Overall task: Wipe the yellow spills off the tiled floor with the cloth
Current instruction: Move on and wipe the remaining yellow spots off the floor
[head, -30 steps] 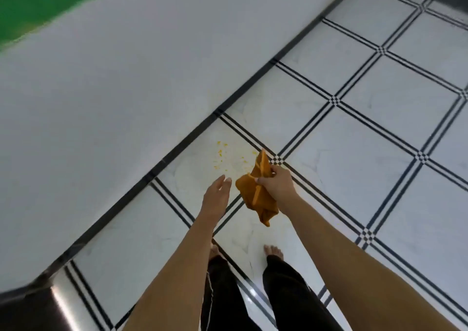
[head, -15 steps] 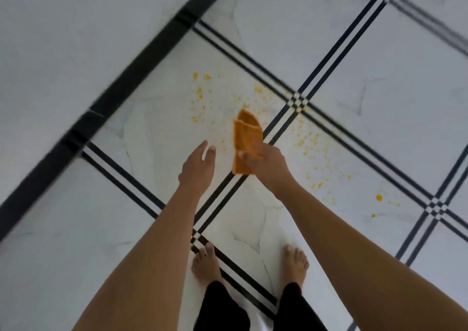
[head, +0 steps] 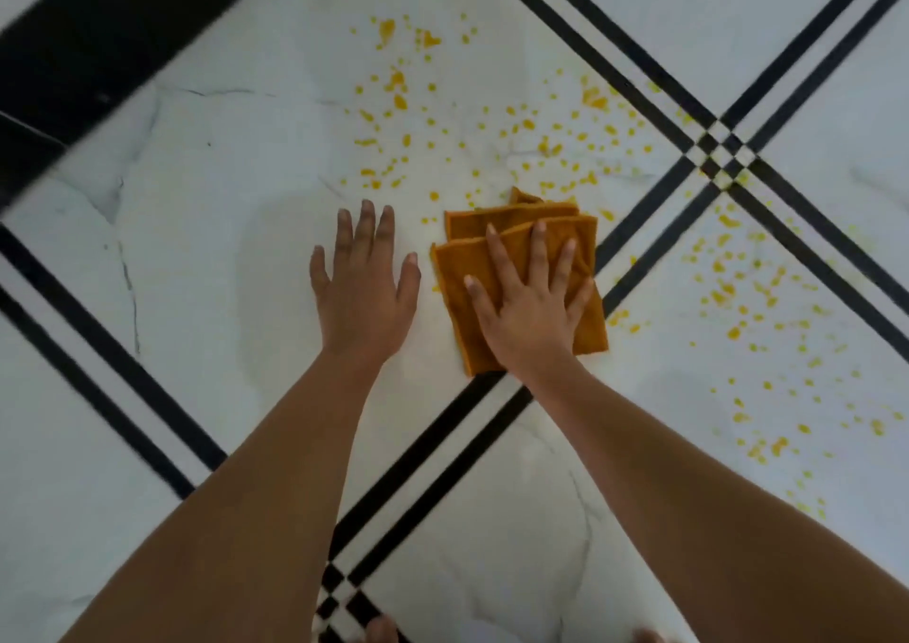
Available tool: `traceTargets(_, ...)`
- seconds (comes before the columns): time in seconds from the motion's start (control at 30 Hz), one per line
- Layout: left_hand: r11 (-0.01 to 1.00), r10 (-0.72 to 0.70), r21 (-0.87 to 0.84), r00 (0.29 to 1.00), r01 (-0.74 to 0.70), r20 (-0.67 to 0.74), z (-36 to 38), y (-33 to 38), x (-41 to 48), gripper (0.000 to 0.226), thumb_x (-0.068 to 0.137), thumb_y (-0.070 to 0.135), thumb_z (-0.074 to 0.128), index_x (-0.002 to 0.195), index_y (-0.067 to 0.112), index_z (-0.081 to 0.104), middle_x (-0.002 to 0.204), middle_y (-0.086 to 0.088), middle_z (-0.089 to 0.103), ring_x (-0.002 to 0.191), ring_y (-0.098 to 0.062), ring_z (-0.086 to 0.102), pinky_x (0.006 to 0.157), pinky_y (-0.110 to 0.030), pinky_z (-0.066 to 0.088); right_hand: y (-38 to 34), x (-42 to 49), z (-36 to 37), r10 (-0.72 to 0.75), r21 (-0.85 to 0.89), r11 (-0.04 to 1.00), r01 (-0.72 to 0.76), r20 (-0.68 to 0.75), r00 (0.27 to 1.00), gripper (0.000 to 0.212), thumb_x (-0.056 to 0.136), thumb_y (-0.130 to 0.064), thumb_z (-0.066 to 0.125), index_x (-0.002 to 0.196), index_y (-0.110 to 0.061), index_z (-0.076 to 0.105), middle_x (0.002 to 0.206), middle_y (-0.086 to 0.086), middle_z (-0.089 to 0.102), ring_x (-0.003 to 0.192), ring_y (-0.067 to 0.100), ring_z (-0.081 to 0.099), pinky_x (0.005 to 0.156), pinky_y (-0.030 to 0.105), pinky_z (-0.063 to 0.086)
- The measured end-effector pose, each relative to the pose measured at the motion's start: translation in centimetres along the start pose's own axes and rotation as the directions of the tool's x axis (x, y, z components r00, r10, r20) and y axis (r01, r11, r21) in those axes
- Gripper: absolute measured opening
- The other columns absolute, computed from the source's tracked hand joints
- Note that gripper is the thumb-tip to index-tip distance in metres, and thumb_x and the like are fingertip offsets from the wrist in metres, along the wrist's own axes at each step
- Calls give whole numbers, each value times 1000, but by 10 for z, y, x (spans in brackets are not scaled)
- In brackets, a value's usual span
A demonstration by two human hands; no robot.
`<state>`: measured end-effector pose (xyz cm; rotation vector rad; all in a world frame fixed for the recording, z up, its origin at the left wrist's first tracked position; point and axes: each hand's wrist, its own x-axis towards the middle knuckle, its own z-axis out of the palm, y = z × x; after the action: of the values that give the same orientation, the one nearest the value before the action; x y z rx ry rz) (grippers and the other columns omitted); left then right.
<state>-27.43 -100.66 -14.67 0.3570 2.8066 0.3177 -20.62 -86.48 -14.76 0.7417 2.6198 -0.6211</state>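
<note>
Head view: the orange cloth (head: 511, 229) lies folded on the white tiled floor (head: 221, 249), pressed flat by the right hand (head: 529, 317) with straight, spread fingers (head: 538, 249). Yellow spills (head: 541, 143) dot the floor beyond it and to its right. The left hand (head: 364, 293) is spread flat just beside it, fingers straight. Before, the right hand pinched the cloth in the air.

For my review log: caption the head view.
Right hand presses orange cloth on tiled floor among yellow spills; left hand open alongside.

We pressed our right hand (head: 533, 315) flat on the folded cloth (head: 521, 222); our left hand (head: 364, 293) lay on the tiled floor (head: 206, 229) near yellow spills (head: 398, 79).
</note>
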Motion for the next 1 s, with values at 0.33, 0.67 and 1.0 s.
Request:
traceTargets(0.33,998,-35,42,984,43,-175,5,-44,32,64,90,44,16,147,18,21,156,-2,16,144,-19,9,112,-47,5,-8,53,5,-62,-121,992,36,-224,973,66,80,-73,14,142,-53,5,159,0,-1,144,33,-12,109,62,-6)
traceTargets(0.67,991,-129,-13,966,130,-222,-15,-61,104,58,97,37,29,149,17,11,158,-2,7,145,-19,0,113,-47,0,-31,82,-1,21,-52,998,-32,-200,980,69,83,-74,17,143,-49,-3,158,0,-14,141,32,-21,108,63,-10)
traceTargets(1.0,970,-237,-8,935,244,-265,-9,-65,135,65,92,45,20,149,13,12,157,-5,11,145,-20,4,112,-50,5,-42,172,-35,-111,-172,983,62,-293,950,58,86,-70,20,141,-55,10,159,-3,1,144,31,-8,110,64,-3)
